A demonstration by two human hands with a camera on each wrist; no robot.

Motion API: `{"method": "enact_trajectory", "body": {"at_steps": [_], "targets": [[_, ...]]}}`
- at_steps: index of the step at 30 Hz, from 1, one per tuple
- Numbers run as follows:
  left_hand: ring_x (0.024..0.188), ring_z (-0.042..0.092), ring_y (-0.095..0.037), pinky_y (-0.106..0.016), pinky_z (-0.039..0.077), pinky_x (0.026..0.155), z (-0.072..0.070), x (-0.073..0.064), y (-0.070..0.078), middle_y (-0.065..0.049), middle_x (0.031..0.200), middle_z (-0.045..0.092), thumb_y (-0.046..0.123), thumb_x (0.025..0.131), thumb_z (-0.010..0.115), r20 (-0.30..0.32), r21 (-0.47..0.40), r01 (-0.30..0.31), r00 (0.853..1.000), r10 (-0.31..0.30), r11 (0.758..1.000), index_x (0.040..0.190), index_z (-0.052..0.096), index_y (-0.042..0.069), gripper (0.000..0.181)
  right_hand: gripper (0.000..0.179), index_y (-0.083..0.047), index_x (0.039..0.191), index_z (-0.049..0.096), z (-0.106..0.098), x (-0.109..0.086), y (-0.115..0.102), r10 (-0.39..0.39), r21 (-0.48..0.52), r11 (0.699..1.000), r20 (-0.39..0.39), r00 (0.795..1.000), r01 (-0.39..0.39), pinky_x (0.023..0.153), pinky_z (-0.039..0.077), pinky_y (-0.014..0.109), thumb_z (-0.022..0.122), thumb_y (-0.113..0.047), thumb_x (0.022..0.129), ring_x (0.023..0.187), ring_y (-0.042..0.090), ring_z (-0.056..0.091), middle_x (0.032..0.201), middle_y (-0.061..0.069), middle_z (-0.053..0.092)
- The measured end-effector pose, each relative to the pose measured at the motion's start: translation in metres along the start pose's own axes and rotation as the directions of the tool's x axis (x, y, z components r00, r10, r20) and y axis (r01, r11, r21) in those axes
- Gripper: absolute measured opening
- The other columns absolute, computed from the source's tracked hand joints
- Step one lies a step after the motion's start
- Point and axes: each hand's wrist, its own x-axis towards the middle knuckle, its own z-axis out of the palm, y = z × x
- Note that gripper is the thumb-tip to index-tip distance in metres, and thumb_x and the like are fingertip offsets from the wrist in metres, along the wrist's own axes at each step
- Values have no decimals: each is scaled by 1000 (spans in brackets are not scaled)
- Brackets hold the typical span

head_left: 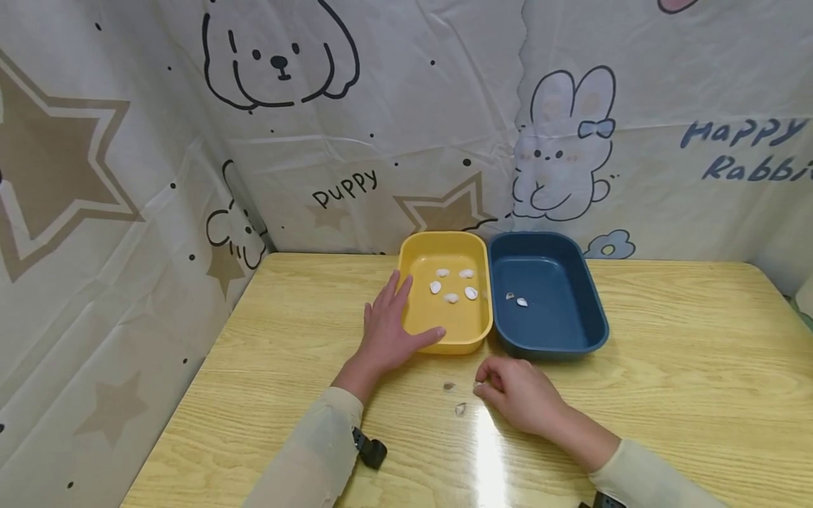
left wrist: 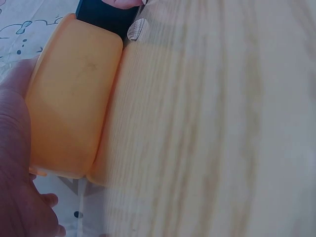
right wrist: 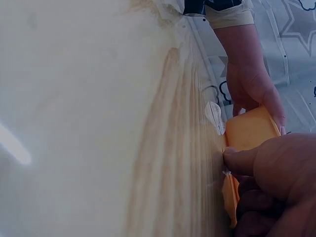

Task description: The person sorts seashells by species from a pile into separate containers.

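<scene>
My left hand (head_left: 389, 331) rests on the yellow bin (head_left: 447, 342), its straight, spread fingers along the left rim and its thumb over the near left corner. Several white seashells (head_left: 450, 298) lie inside that bin. In front of the bins, my right hand (head_left: 524, 395) pinches a small seashell (head_left: 478, 386) between thumb and forefinger, low over the table; the fingers hide most of it. To its left on the wood are a brownish seashell (head_left: 449, 386) and a pale seashell (head_left: 460, 408). In the right wrist view, a ribbed seashell (right wrist: 215, 117) lies near the yellow bin.
A dark blue bin (head_left: 549, 346) stands against the yellow bin's right side, holding two small seashells (head_left: 521, 302). Both bins are near the back edge of the wooden table (head_left: 686, 381). A printed curtain (head_left: 413, 106) hangs behind and to the left.
</scene>
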Motion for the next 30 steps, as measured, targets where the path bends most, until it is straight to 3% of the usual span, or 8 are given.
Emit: {"method": "enact_trajectory", "body": {"at_steps": [7, 14, 22, 27, 30], "targets": [[150, 10, -27, -62, 3, 113, -1, 1, 1, 3, 167, 3, 72, 76, 70, 5, 10, -5, 1000, 5, 1000, 162, 20, 22, 111, 12, -23, 88, 64, -9, -6, -2, -53, 85, 995, 12, 999, 52, 51, 36, 26, 76, -23, 91, 53, 3, 39, 60, -13, 42], [149, 13, -33, -64, 4, 113, -3, 1, 3, 0, 167, 5, 72, 76, 69, -5, 6, -14, 1000, 14, 1000, 161, 21, 19, 111, 13, -22, 92, 62, -25, -14, -12, -78, 140, 986, -53, 996, 85, 55, 38, 26, 75, -18, 92, 55, 3, 38, 61, -13, 39], [150, 11, -30, -63, 3, 113, -2, 0, 0, 3, 167, 3, 74, 76, 68, 8, 11, 0, 1000, 0, 1000, 162, 19, 22, 111, 13, -20, 96, 62, -55, -17, -24, -135, 46, 988, -194, 972, 146, 57, 38, 26, 74, -15, 92, 58, 5, 40, 66, -12, 39], [150, 12, -31, -64, 3, 113, 0, -1, 0, 2, 167, 3, 74, 77, 68, 1, 3, -3, 1000, 3, 1000, 162, 20, 20, 111, 13, -16, 97, 63, -75, -8, -19, -189, -68, 982, -289, 938, 177, 57, 35, 27, 75, -14, 91, 58, 6, 38, 67, -11, 38], [150, 11, -30, -64, 3, 113, -1, -1, 1, 2, 167, 3, 73, 77, 68, 0, 1, -5, 1000, 5, 1000, 162, 20, 20, 111, 12, -13, 99, 65, -88, 1, -11, -185, -142, 979, -313, 931, 147, 56, 35, 29, 74, -16, 93, 57, 8, 37, 67, -9, 39]]}}
